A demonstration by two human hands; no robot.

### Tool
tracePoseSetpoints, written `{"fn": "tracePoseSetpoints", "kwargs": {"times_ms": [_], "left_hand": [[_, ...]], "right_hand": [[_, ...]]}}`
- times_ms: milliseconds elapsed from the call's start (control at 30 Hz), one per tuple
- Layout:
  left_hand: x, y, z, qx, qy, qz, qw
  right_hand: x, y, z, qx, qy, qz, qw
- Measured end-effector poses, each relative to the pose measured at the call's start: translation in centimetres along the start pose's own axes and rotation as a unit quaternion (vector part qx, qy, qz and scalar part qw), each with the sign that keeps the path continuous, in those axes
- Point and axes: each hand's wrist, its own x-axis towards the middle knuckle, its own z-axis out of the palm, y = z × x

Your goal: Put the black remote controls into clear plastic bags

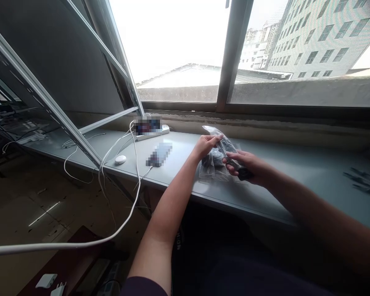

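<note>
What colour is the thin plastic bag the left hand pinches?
Clear, colourless thin plastic bag; best in head view.

Looks like a workshop or light-assembly room, judging by the long worktop (311, 176) beneath the wide window (179, 53), slotted metal-profile frame (40, 92) at upper left, trailing white cable (64, 246) and stained floor (24, 205) at lower left.

Window (169, 45): was main light src, blown out;
Tabletop (182, 144): caught pale glare nr ctr, dimmed twd R;
Floor (18, 205): lay v dark;
Bag (225, 143): caught highlights;
Device (159, 155): was pixelated
</note>
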Motion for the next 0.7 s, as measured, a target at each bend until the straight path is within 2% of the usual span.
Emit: {"fn": "tracePoseSetpoints", "kwargs": {"times_ms": [100,167,367,467,533,700], "left_hand": [[-0.1,0.0,0.3,-0.001,-0.046,-0.003,0.999],[0.1,-0.1,0.3,-0.006,-0.039,0.007,0.999],[1.0,-0.7,-0.6,-0.023,0.09,0.047,0.995],[1.2,-0.9,-0.9,-0.027,0.126,0.033,0.991],[1.0,-0.8,-0.8,-0.024,0.108,0.015,0.994],[0.1,-0.2,0.0,0.001,0.009,-0.002,1.0]], "right_hand": [[0.0,-0.1,0.1,-0.01,0.02,0.002,1.0],[0.0,-0.1,0.1,-0.009,0.023,0.005,1.0],[0.1,0.1,0.0,-0.003,-0.015,0.018,1.0],[0.1,0.2,-0.1,-0.007,-0.021,0.016,1.0],[0.2,0.2,-0.2,-0.004,-0.015,0.004,1.0],[0.3,0.2,-0.3,0.004,0.001,-0.01,1.0]]}}
